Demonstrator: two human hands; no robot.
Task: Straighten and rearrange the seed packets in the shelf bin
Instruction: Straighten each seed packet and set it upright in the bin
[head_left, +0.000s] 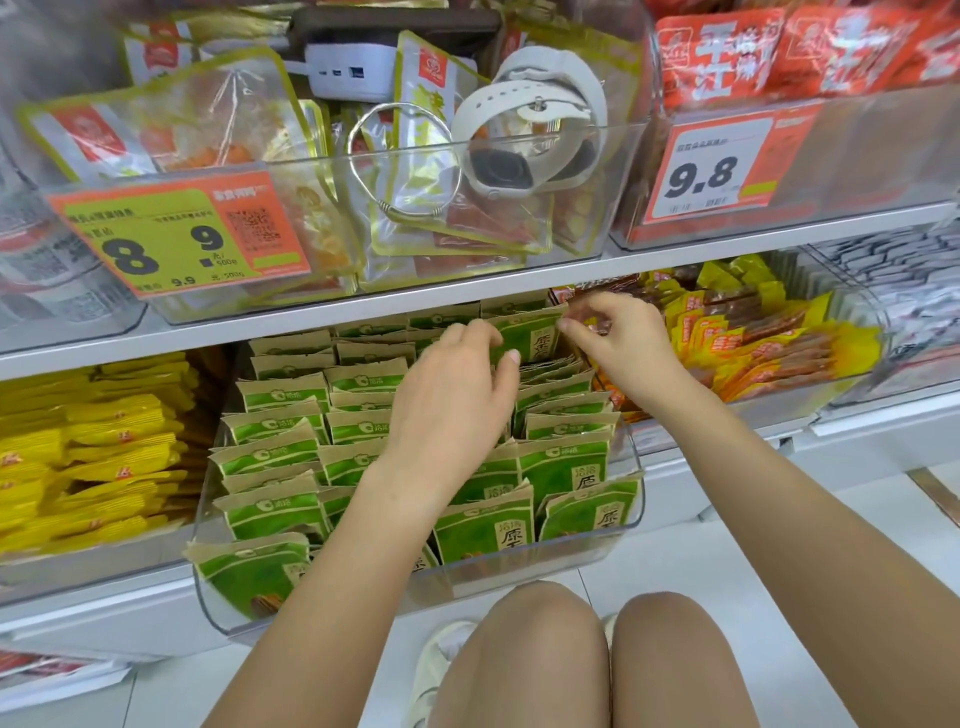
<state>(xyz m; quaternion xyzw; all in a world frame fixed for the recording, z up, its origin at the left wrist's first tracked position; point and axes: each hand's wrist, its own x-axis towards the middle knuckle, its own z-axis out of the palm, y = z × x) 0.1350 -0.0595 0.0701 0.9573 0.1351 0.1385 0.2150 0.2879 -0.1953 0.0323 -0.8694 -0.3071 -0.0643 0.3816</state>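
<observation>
- Price tags (719, 169) above read "9.8" at right, "8", "9" and "9.9" on the green-and-orange label (182, 241) at left.
- Green seed packets (291, 457) stood in rows inside the clear bin (571, 558).
- Left hand (457, 384) and right hand (618, 338) pinched one upright packet (530, 338) between them, far back in the bin.

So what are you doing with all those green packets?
A person crouches at a store shelf, tidying green seed packets that stand in rows in a clear bin. Both hands reach to the back of the bin: the left hand and right hand hold one upright packet between them. The front rows look fairly neat.
</observation>
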